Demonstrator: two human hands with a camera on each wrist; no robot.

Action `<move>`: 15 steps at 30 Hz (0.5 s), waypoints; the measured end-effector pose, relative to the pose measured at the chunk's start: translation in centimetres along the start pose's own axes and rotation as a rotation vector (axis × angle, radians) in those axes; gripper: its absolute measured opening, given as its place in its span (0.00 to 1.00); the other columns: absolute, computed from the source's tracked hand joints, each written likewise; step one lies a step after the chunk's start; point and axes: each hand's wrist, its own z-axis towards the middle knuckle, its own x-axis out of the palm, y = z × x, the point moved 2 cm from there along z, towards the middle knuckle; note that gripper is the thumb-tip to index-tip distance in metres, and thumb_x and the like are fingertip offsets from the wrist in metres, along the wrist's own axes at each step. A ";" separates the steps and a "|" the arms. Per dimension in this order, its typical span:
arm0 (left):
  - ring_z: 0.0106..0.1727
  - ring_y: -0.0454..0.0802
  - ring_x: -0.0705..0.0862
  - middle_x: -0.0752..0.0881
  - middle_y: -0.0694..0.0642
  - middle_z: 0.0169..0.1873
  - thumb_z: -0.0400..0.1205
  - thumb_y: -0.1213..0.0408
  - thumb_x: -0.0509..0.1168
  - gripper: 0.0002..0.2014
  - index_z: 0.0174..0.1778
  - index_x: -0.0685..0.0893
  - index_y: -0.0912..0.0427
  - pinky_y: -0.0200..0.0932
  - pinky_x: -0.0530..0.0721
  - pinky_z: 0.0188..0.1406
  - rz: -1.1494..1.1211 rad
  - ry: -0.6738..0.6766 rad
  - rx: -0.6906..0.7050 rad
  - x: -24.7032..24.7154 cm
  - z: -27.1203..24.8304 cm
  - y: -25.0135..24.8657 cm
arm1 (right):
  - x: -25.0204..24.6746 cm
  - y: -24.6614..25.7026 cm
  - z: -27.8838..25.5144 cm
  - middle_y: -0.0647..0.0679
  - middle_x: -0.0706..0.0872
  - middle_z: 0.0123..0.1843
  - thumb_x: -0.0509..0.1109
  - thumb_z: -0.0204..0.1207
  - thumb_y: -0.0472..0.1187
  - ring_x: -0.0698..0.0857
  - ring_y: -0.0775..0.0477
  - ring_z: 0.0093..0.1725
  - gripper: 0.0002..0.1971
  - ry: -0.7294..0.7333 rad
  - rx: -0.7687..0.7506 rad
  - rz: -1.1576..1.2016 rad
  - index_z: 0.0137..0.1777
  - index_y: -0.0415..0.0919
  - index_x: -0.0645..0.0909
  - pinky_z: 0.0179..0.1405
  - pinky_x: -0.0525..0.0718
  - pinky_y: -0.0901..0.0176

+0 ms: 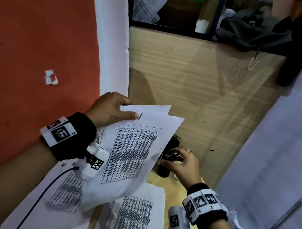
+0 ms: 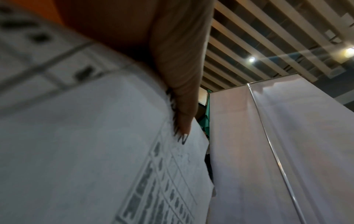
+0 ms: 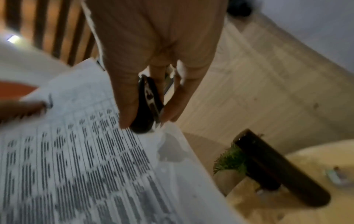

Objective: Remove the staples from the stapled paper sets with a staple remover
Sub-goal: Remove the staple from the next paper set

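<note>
The right hand is pinching the black staple remover in its grip, near the lifted paper set. The left hand is pinching that set's top corner beside its staple, which looks still in. More sheets are lying on the counter, so work probably remains.

The stapled paper set is the landmark, lifted above the table. At its far left corner sits the left hand; just off its right edge, the right hand with the staple remover. Under and nearer than it lie more printed sheets. Beyond its right edge stands a small potted plant. Far behind it, a paper cup rests on a shelf.
</note>
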 end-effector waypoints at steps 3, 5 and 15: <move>0.37 0.43 0.84 0.88 0.50 0.32 0.66 0.46 0.75 0.14 0.35 0.88 0.54 0.47 0.81 0.46 -0.101 0.049 0.015 0.1 0.1 0.0 | 0.1 0.4 0.3 0.52 0.80 0.57 0.84 0.49 0.38 0.80 0.48 0.61 0.18 0.139 0.175 0.362 0.42 0.46 0.88 0.52 0.85 0.51; 0.36 0.37 0.83 0.86 0.45 0.30 0.71 0.62 0.77 0.06 0.32 0.87 0.57 0.35 0.78 0.41 -0.182 0.113 0.011 0.1 0.1 -0.6 | 0.3 1.1 0.4 0.42 0.84 0.55 0.82 0.52 0.33 0.84 0.47 0.50 0.19 0.240 0.236 0.507 0.46 0.39 0.87 0.38 0.84 0.63; 0.37 0.47 0.84 0.91 0.54 0.34 0.67 0.71 0.78 0.09 0.39 0.89 0.57 0.38 0.82 0.40 -0.093 0.206 0.003 -2.7 1.1 1.0 | -1.0 2.7 0.7 0.43 0.89 0.38 0.79 0.51 0.31 0.84 0.50 0.35 0.20 0.385 0.215 0.596 0.47 0.38 0.87 0.29 0.78 0.70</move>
